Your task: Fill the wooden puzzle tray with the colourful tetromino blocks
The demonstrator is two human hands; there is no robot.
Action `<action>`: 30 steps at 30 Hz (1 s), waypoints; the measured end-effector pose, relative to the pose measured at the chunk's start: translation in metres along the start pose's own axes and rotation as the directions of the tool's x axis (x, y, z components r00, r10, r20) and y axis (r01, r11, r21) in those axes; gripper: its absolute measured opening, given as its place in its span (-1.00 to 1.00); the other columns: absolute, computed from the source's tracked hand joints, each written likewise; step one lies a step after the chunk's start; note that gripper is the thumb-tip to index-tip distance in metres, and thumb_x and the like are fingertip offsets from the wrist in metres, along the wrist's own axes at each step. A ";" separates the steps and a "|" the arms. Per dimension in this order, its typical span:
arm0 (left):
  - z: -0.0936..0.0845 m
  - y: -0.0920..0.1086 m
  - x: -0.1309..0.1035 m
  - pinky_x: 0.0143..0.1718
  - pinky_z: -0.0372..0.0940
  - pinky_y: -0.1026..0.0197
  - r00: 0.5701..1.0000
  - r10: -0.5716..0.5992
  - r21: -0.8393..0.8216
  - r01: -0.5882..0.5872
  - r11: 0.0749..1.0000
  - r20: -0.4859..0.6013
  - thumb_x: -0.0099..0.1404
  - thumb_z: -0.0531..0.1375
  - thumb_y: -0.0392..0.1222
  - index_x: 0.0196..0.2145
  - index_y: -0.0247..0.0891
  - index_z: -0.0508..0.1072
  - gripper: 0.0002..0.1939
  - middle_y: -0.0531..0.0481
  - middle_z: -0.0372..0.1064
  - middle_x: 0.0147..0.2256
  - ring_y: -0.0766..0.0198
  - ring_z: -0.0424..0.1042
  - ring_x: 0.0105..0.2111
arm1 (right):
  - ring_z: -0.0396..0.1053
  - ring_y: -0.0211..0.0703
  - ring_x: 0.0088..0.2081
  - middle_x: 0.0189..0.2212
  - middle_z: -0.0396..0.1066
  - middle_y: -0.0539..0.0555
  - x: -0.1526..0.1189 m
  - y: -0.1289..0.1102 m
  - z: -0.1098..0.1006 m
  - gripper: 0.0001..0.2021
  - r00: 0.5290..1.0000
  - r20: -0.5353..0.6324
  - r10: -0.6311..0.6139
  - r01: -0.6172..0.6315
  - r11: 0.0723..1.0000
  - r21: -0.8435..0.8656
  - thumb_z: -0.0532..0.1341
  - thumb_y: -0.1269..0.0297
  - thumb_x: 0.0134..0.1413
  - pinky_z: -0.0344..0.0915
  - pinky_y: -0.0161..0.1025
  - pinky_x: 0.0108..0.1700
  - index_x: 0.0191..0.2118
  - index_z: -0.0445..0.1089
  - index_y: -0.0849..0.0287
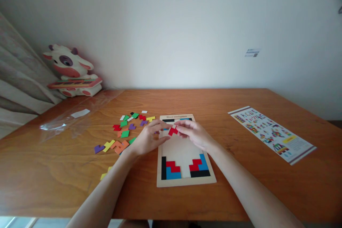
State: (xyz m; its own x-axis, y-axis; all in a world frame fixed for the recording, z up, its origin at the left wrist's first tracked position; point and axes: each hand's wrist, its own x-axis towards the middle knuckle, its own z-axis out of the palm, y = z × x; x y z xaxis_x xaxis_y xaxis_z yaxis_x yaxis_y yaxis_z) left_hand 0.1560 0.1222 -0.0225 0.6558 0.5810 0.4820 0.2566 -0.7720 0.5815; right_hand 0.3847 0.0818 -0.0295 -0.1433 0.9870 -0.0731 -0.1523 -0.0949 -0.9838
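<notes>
A red zigzag puzzle piece (173, 130) is held over the upper part of a wooden puzzle board (159, 171). My right hand (194, 134) pinches the piece at its right side. Just left of it, my left hand (151, 134) has thumb and index finger apart, with the tips close to the piece; any contact is hard to make out. Red, blue and black pieces sit in the board's two near corners, including a left red piece (173, 166) and a right red piece (195, 165). At the board's far end, black and blue pieces are partly covered by my hands.
Loose coloured pieces (125, 134) lie scattered left of the board, some behind my left arm. A printed pattern sheet (272, 133) rests on the table (213, 105) at right. Far left are a clear plastic bag (58, 123) and a cow toy keyboard (74, 74).
</notes>
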 end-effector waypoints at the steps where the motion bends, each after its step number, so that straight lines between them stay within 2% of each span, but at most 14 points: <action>1: 0.001 0.000 0.000 -0.09 0.37 0.17 1.000 -0.028 0.035 0.028 0.999 -0.002 0.33 0.26 -0.18 0.05 -0.16 0.49 -0.67 -0.11 0.43 -0.08 0.22 0.43 -0.12 | 0.47 -0.23 -0.35 -0.32 0.54 0.07 0.002 -0.001 -0.009 -0.69 0.995 -0.085 -0.043 0.045 0.999 0.013 0.39 0.18 -0.03 0.44 -0.20 -0.21 -0.13 0.53 0.14; 4: 0.005 0.000 -0.001 -0.08 0.37 0.15 0.999 -0.047 0.132 0.043 0.990 0.026 0.35 0.21 -0.20 -0.04 -0.22 0.50 -0.76 -0.11 0.45 -0.13 0.21 0.43 -0.16 | 0.53 -0.12 -0.25 -0.21 0.58 0.15 0.008 -0.002 -0.039 -0.66 0.936 -0.313 -0.160 0.140 0.986 -0.088 0.40 0.14 -0.06 0.46 -0.09 -0.07 -0.13 0.54 0.16; 6: 0.008 -0.002 -0.002 -0.12 0.38 0.16 0.998 -0.017 0.169 0.007 0.986 0.063 0.37 0.17 -0.23 -0.10 -0.24 0.52 -0.81 -0.11 0.46 -0.17 0.21 0.43 -0.19 | 0.55 -0.02 -0.22 -0.23 0.59 0.17 0.011 0.000 -0.056 -0.66 0.888 -0.386 -0.249 0.159 0.955 -0.251 0.41 0.13 -0.09 0.46 0.00 -0.02 -0.16 0.55 0.17; 9: 0.011 -0.005 -0.003 -0.13 0.37 0.15 0.994 0.041 0.209 -0.062 0.976 0.106 0.38 0.13 -0.26 -0.13 -0.25 0.52 -0.82 -0.12 0.45 -0.18 0.21 0.42 -0.20 | 0.56 0.03 -0.20 -0.24 0.60 0.16 0.012 0.006 -0.066 -0.73 0.877 -0.321 -0.358 0.175 0.859 -0.481 0.36 0.14 -0.03 0.46 0.06 -0.01 -0.20 0.56 0.14; 12: 0.013 -0.005 -0.003 -0.12 0.35 0.15 0.986 0.080 0.243 -0.114 0.963 0.145 0.39 0.11 -0.28 -0.17 -0.23 0.53 -0.81 -0.11 0.46 -0.20 0.20 0.41 -0.19 | 0.57 0.01 -0.22 -0.26 0.61 0.15 0.011 0.008 -0.063 -0.81 0.858 -0.269 -0.438 0.219 0.785 -0.579 0.31 0.16 0.01 0.48 0.01 -0.05 -0.27 0.54 0.13; 18: 0.014 -0.003 -0.003 -0.13 0.34 0.17 0.986 0.096 0.256 -0.129 0.958 0.140 0.40 0.09 -0.28 -0.17 -0.23 0.53 -0.80 -0.09 0.46 -0.21 0.21 0.40 -0.20 | 0.56 -0.01 -0.25 -0.27 0.60 0.17 0.008 0.006 -0.053 -0.81 0.829 -0.234 -0.507 0.275 0.735 -0.620 0.29 0.16 0.05 0.50 -0.05 -0.14 -0.25 0.49 0.14; 21: 0.013 -0.002 -0.003 -0.13 0.34 0.17 0.983 0.107 0.268 -0.145 0.952 0.149 0.42 0.08 -0.26 -0.17 -0.23 0.53 -0.79 -0.10 0.46 -0.22 0.20 0.40 -0.19 | 0.56 -0.02 -0.23 -0.25 0.58 0.18 0.008 0.007 -0.051 -0.80 0.818 -0.223 -0.530 0.300 0.725 -0.620 0.27 0.17 0.07 0.50 -0.05 -0.12 -0.23 0.49 0.15; 27: 0.012 0.000 -0.002 -0.14 0.35 0.16 0.976 0.113 0.297 -0.165 0.940 0.186 0.43 0.06 -0.26 -0.19 -0.22 0.53 -0.77 -0.10 0.46 -0.25 0.20 0.40 -0.20 | 0.55 -0.01 -0.20 -0.16 0.55 0.21 0.009 0.009 -0.049 -0.68 0.785 -0.264 -0.561 0.308 0.722 -0.620 0.30 0.19 0.06 0.50 -0.04 -0.12 -0.06 0.43 0.16; 30: 0.012 0.000 -0.002 -0.15 0.34 0.16 0.976 0.110 0.301 -0.165 0.939 0.190 0.42 0.06 -0.26 -0.19 -0.22 0.53 -0.77 -0.10 0.46 -0.25 0.19 0.41 -0.20 | 0.54 -0.02 -0.24 -0.23 0.56 0.17 0.007 0.007 -0.047 -0.81 0.781 -0.181 -0.597 0.329 0.640 -0.694 0.27 0.20 0.13 0.49 -0.02 -0.11 -0.17 0.49 0.12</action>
State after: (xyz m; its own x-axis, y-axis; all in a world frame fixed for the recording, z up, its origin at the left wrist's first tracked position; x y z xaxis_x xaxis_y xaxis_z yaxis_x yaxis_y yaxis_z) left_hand 0.1633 0.1180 -0.0318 0.8030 0.4328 0.4098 0.3467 -0.8984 0.2695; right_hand 0.4290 0.0941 -0.0447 0.1557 0.8513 0.5010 0.5344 0.3540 -0.7676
